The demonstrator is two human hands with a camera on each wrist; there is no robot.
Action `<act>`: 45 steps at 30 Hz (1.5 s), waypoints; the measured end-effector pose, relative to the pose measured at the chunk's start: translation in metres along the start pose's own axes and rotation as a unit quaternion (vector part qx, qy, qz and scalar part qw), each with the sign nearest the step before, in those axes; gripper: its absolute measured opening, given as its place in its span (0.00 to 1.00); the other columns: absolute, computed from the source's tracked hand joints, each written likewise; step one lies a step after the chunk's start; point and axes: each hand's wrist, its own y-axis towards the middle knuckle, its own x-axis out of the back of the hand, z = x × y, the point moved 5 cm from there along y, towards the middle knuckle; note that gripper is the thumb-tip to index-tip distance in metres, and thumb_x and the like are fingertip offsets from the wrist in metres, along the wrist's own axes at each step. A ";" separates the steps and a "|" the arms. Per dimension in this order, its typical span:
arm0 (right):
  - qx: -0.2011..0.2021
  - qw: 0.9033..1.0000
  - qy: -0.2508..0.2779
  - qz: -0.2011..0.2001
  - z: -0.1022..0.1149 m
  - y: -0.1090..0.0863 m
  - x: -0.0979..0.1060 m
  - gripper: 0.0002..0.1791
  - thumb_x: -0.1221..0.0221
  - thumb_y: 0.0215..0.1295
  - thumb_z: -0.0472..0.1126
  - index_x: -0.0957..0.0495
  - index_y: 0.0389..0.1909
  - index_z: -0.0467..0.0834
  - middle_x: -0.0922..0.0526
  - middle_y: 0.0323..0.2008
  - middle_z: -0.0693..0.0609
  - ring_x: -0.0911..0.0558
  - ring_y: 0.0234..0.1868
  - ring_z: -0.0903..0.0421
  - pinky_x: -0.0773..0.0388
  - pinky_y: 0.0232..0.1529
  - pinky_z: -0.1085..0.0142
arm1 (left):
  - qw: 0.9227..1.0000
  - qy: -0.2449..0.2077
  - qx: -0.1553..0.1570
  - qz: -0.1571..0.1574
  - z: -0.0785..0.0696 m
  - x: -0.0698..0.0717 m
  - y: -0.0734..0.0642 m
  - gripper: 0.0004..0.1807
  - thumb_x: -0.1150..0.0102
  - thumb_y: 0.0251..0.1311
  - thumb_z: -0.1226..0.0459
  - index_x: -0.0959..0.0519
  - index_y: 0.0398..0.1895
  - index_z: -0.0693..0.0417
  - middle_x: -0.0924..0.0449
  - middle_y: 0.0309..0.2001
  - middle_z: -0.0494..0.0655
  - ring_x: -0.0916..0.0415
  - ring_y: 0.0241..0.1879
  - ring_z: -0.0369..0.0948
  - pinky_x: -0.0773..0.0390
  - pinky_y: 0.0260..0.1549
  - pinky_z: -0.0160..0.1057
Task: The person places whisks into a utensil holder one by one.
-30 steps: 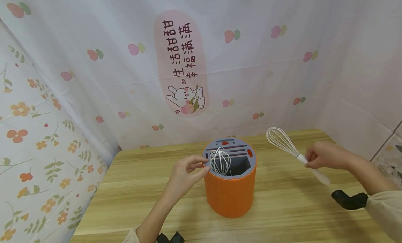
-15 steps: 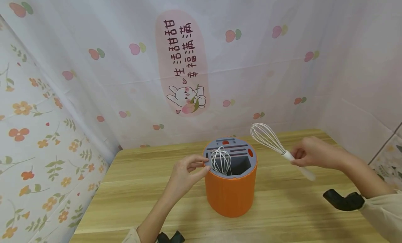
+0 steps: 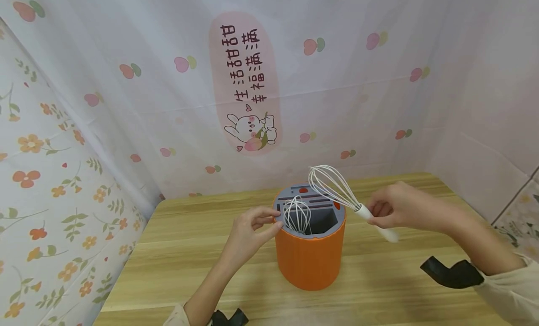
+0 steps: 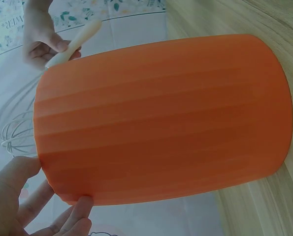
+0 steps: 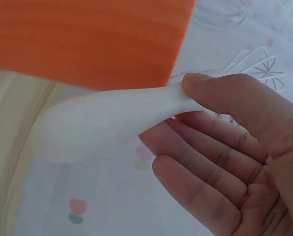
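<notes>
My right hand (image 3: 404, 206) pinches a white-handled whisk (image 3: 364, 212) between thumb and fingers, right of an orange utensil holder (image 3: 309, 265). The whisk tilts, its wire loops up and left over the holder's grey slotted top and its handle end down to the right. In the right wrist view the thumb presses on the white handle (image 5: 102, 123). Another whisk (image 3: 297, 214) stands inside the big compartment, wires up, its lower part hidden. With thumb and fingers my left hand (image 3: 254, 230) holds the holder's left rim; the left wrist view shows fingertips (image 4: 84, 200) against the orange wall.
The holder stands upright on a wood-grain table (image 3: 202, 270). Its top has narrow slots and small openings behind the big compartment. A printed curtain (image 3: 337, 83) hangs behind the table, with floral cloth (image 3: 54, 199) on the left.
My right hand has carried the whisk leftward from the right side of the table, so its wires now overlap the holder's top. The left hand and holder have stayed put.
</notes>
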 end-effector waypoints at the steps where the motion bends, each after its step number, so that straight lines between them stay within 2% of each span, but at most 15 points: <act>1: 0.007 1.000 0.001 -0.001 0.004 0.001 0.000 0.04 0.36 0.55 0.39 0.20 0.30 0.44 0.20 0.27 0.62 0.20 0.26 0.66 0.21 0.27 0.71 | 1.000 0.000 -0.001 -0.001 0.000 0.000 0.000 0.12 0.35 0.53 0.60 0.19 0.41 0.48 0.22 0.44 0.41 0.22 0.41 0.37 0.27 0.50 0.45; 4: 0.033 0.999 -0.004 -0.003 0.016 0.004 0.000 0.03 0.36 0.55 0.38 0.20 0.30 0.44 0.20 0.27 0.62 0.20 0.27 0.66 0.21 0.27 0.71 | 1.000 -0.002 -0.006 -0.002 0.000 0.000 0.000 0.12 0.36 0.53 0.60 0.19 0.41 0.50 0.21 0.44 0.43 0.21 0.41 0.40 0.27 0.50 0.47; 8: 0.046 0.999 -0.021 -0.003 0.031 0.009 0.000 0.03 0.37 0.55 0.37 0.20 0.31 0.46 0.20 0.27 0.64 0.21 0.27 0.68 0.21 0.28 0.71 | 1.000 -0.006 -0.010 -0.004 0.001 0.000 -0.001 0.12 0.36 0.54 0.60 0.19 0.42 0.52 0.21 0.44 0.46 0.21 0.41 0.42 0.28 0.50 0.50; 14: 0.066 0.997 -0.033 -0.023 0.048 0.018 0.001 0.03 0.38 0.56 0.37 0.20 0.32 0.46 0.20 0.27 0.65 0.21 0.28 0.69 0.21 0.30 0.71 | 1.000 -0.012 -0.013 -0.005 0.001 0.000 0.001 0.11 0.35 0.53 0.62 0.19 0.40 0.51 0.21 0.43 0.44 0.21 0.41 0.40 0.27 0.50 0.46; 24: 0.108 0.992 -0.056 -0.044 0.067 0.035 0.003 0.03 0.37 0.56 0.38 0.20 0.32 0.45 0.18 0.28 0.60 0.20 0.30 0.68 0.21 0.32 0.70 | 0.999 -0.020 -0.024 -0.010 0.001 0.001 0.000 0.11 0.35 0.52 0.64 0.19 0.40 0.53 0.21 0.42 0.45 0.21 0.39 0.41 0.26 0.49 0.47; 37: 0.133 0.987 -0.047 -0.073 0.076 0.052 -0.003 0.06 0.37 0.54 0.34 0.23 0.31 0.46 0.20 0.28 0.62 0.19 0.29 0.67 0.21 0.31 0.72 | 1.000 -0.002 -0.021 -0.003 0.002 0.000 0.000 0.10 0.36 0.54 0.61 0.18 0.40 0.51 0.21 0.44 0.44 0.21 0.40 0.41 0.26 0.48 0.47; 45: 0.125 0.989 -0.035 -0.071 0.069 0.063 -0.009 0.06 0.36 0.53 0.33 0.23 0.31 0.43 0.18 0.28 0.58 0.18 0.30 0.65 0.20 0.31 0.69 | 1.000 -0.007 -0.013 -0.008 0.000 0.001 -0.001 0.11 0.36 0.53 0.64 0.19 0.41 0.54 0.22 0.45 0.47 0.21 0.41 0.43 0.27 0.49 0.48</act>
